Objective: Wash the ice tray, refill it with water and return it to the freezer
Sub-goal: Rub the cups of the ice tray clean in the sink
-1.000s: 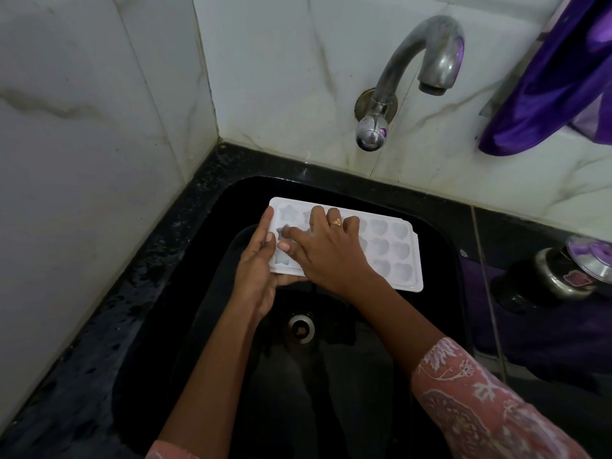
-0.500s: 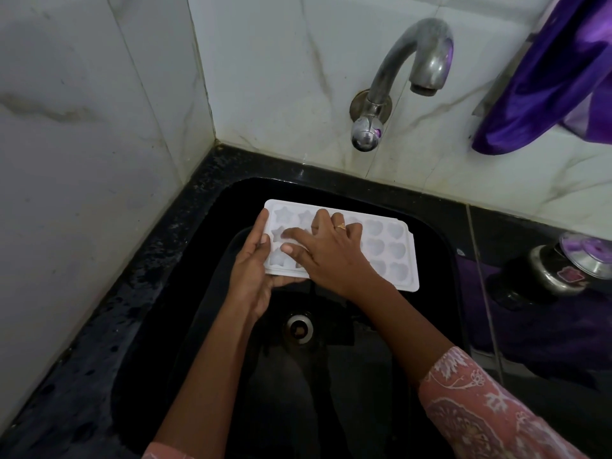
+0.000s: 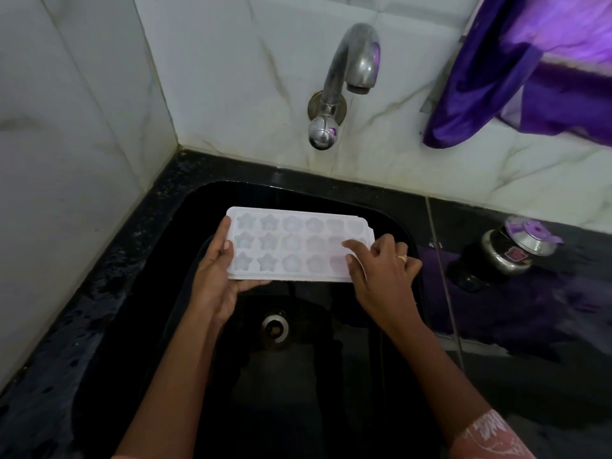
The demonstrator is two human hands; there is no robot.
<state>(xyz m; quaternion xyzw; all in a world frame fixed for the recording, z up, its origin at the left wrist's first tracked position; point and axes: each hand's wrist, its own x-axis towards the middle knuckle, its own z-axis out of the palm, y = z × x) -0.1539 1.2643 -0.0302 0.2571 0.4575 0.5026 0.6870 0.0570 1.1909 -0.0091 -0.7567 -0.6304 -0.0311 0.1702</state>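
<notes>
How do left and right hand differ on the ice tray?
Left hand grips the ice tray's left end, thumb on top, fingers underneath. Right hand rests fingertips on the cavities at the right end and wears a ring; the left shows none. Both touch the tray over the sink.

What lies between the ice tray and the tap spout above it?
Nothing solid. In the head view only the black sink rim and bare marble wall separate the ice tray from the tap, and no water stream shows.
</notes>
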